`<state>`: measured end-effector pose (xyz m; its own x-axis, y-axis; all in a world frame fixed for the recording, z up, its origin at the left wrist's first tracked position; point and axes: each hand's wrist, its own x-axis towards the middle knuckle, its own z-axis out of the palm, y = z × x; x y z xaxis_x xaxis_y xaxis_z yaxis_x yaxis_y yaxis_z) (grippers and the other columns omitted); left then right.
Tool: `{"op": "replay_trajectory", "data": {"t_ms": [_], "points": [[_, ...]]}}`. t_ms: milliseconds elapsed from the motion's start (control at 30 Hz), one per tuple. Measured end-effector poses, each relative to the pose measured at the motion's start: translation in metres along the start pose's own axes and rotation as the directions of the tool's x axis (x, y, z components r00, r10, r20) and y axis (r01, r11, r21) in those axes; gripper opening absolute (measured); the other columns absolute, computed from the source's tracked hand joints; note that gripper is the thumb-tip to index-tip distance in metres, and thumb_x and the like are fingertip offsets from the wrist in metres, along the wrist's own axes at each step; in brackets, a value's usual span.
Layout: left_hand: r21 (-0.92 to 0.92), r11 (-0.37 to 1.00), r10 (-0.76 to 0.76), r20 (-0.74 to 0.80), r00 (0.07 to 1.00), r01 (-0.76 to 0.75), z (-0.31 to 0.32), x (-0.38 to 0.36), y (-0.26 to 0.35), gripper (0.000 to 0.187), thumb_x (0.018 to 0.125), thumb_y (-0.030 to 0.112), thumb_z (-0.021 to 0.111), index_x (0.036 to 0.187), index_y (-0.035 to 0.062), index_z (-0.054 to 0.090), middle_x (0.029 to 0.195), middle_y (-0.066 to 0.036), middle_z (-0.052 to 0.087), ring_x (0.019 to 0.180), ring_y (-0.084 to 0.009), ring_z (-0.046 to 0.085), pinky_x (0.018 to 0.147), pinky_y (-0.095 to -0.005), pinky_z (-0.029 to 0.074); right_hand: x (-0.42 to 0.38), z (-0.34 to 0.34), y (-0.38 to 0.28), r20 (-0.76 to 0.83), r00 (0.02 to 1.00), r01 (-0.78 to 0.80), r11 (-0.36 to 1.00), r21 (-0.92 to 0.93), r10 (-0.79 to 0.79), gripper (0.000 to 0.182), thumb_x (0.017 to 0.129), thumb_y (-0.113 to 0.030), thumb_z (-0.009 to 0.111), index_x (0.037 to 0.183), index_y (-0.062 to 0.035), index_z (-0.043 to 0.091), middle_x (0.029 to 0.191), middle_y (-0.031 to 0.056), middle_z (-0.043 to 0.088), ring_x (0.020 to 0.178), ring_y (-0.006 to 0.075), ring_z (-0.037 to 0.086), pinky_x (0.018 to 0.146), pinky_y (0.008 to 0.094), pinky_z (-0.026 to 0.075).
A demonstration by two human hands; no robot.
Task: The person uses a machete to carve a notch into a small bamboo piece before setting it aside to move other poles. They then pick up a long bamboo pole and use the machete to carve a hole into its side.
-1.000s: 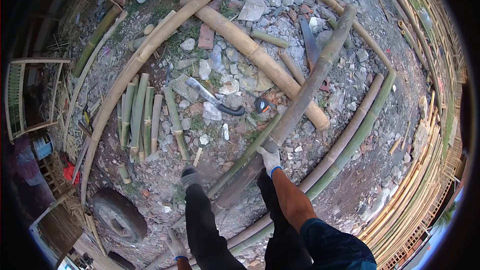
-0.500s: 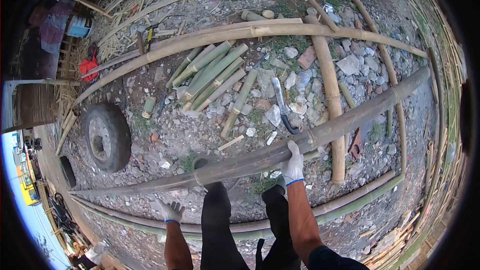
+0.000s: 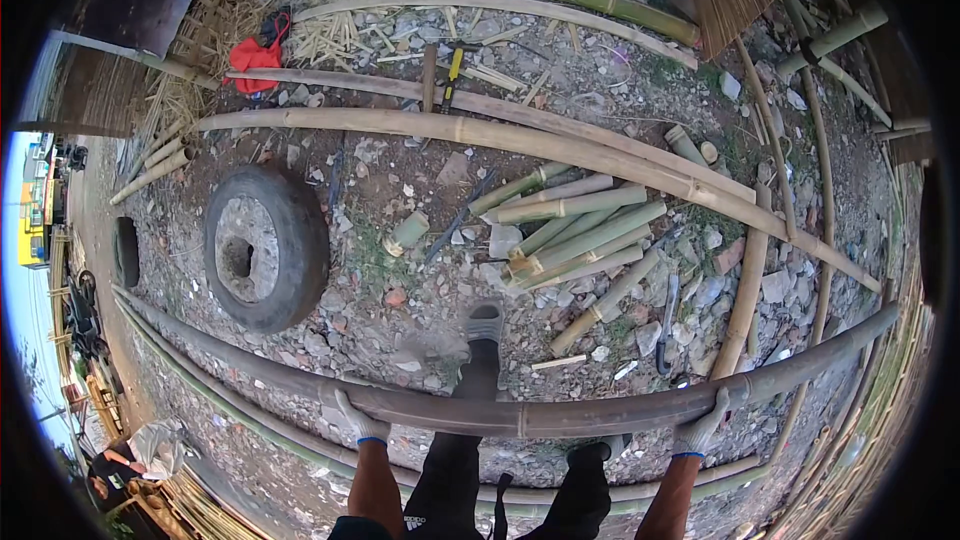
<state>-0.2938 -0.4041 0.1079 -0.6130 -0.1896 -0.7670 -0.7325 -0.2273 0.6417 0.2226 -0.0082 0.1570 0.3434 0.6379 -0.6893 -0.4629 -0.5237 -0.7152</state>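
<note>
A long dark bamboo pole (image 3: 590,418) runs across the lower part of the head view, in front of my legs. My left hand (image 3: 362,420), in a pale glove with a blue cuff, grips the pole left of its middle. On the right, my right hand (image 3: 703,428), gloved the same way, is closed on the pole too. The fingertips of both hands are partly hidden by the pole. Beyond it lie a pile of cut green bamboo pieces (image 3: 580,230) and a curved knife (image 3: 668,325) with a dark handle.
A tyre (image 3: 268,248) with a filled centre lies at the left. Light bamboo poles (image 3: 480,133) cross the rubble behind the pile. A yellow-handled tool (image 3: 453,75) and a red cloth (image 3: 255,62) lie farther back. Another person (image 3: 120,462) is at the lower left.
My left hand has gone from open beside the pole to gripping it. My right hand holds it farther right. The pole lies more level and nearer my legs, and the view has turned left.
</note>
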Motion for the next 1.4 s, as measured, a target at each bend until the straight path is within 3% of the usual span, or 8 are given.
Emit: {"op": "replay_trajectory", "data": {"t_ms": [133, 467, 667, 800, 1067, 1133, 1300, 1400], "points": [[-0.025, 0.995, -0.097, 0.108, 0.989, 0.101, 0.055, 0.001, 0.008, 0.091, 0.089, 0.074, 0.069, 0.156, 0.0158, 0.048, 0.151, -0.008, 0.055, 0.135, -0.0310, 0.053, 0.118, -0.0500, 0.042, 0.033, 0.058, -0.010, -0.127, 0.969, 0.189, 0.969, -0.161, -0.210, 0.068, 0.091, -0.051, 0.078, 0.140, -0.0102, 0.055, 0.116, 0.0089, 0.065, 0.104, 0.0259, 0.064, 0.093, 0.0442, 0.055], [-0.131, 0.953, -0.253, 0.151, 0.956, 0.273, 0.152, -0.054, 0.033, 0.062, 0.097, 0.059, 0.067, 0.137, 0.0126, 0.058, 0.126, -0.009, 0.065, 0.120, -0.0303, 0.060, 0.109, -0.0500, 0.047, 0.120, 0.097, -0.097, -0.052, 0.995, 0.068, 0.958, -0.278, -0.086, 0.089, 0.091, -0.066, 0.072, 0.154, -0.0087, 0.046, 0.137, 0.0119, 0.060, 0.120, 0.0295, 0.062, 0.106, 0.0446, 0.052], [-0.126, 0.958, -0.244, 0.122, 0.962, 0.258, 0.160, -0.044, 0.028, 0.079, 0.096, 0.065, 0.064, 0.146, 0.0055, 0.050, 0.138, -0.015, 0.061, 0.129, -0.0342, 0.058, 0.114, -0.0518, 0.045, 0.001, 0.172, -0.023, 0.073, 0.968, 0.251, 0.937, -0.242, -0.241, 0.097, 0.098, -0.068, 0.064, 0.163, -0.0035, 0.032, 0.152, 0.0150, 0.047, 0.136, 0.0289, 0.051, 0.117, 0.0439, 0.043], [-0.123, 0.968, -0.199, 0.142, 0.970, 0.217, 0.189, -0.070, 0.035, 0.080, 0.096, 0.066, 0.063, 0.147, 0.0055, 0.050, 0.137, -0.016, 0.060, 0.130, -0.0342, 0.057, 0.115, -0.0516, 0.045, -0.147, 0.208, 0.112, 0.152, 0.980, -0.089, 0.965, -0.248, 0.130, 0.091, 0.097, -0.068, 0.063, 0.165, -0.0150, 0.032, 0.163, 0.0119, 0.039, 0.148, 0.0357, 0.040, 0.120, 0.0610, 0.034], [0.065, 0.965, -0.262, 0.204, 0.943, 0.254, 0.208, -0.094, 0.075, 0.073, 0.100, 0.067, 0.058, 0.144, 0.0085, 0.056, 0.135, -0.012, 0.063, 0.131, -0.0310, 0.058, 0.114, -0.0488, 0.046, -0.231, 0.312, 0.161, 0.151, 0.923, -0.351, 0.935, -0.041, 0.353, 0.076, 0.093, -0.058, 0.072, 0.144, -0.0066, 0.050, 0.133, 0.0123, 0.059, 0.123, 0.0302, 0.058, 0.110, 0.0503, 0.046], [0.088, 0.942, -0.334, 0.358, 0.872, 0.325, 0.184, -0.081, 0.100, 0.102, 0.097, 0.078, 0.053, 0.162, 0.0033, 0.032, 0.161, -0.021, 0.043, 0.148, -0.0395, 0.044, 0.123, -0.0589, 0.034, -0.226, 0.318, 0.159, 0.120, 0.919, -0.374, 0.927, -0.033, 0.375, 0.068, 0.092, -0.055, 0.072, 0.138, -0.0082, 0.053, 0.127, 0.0128, 0.060, 0.117, 0.0311, 0.060, 0.105, 0.0520, 0.048], [-0.054, 0.991, -0.125, -0.022, 0.992, 0.124, 0.083, 0.054, 0.204, 0.139, 0.075, 0.096, 0.060, 0.171, 0.0066, 0.011, 0.176, -0.019, 0.015, 0.162, -0.0413, 0.015, 0.125, -0.0702, 0.019, -0.222, 0.335, 0.161, -0.021, 0.937, -0.350, 0.937, 0.010, 0.350, 0.055, 0.092, -0.049, 0.074, 0.127, -0.0095, 0.058, 0.113, 0.0107, 0.064, 0.107, 0.0301, 0.064, 0.098, 0.0497, 0.052], [-0.095, 0.994, -0.055, -0.104, 0.993, 0.045, 0.062, 0.127, 0.284, 0.132, 0.074, 0.093, 0.066, 0.166, 0.0061, 0.028, 0.170, -0.017, 0.028, 0.155, -0.0359, 0.032, 0.124, -0.0631, 0.029, -0.240, 0.355, 0.147, -0.014, 0.941, -0.338, 0.941, 0.022, 0.339, 0.043, 0.094, -0.044, 0.074, 0.118, -0.0109, 0.062, 0.107, 0.0100, 0.067, 0.104, 0.0289, 0.066, 0.096, 0.0489, 0.054]]}}
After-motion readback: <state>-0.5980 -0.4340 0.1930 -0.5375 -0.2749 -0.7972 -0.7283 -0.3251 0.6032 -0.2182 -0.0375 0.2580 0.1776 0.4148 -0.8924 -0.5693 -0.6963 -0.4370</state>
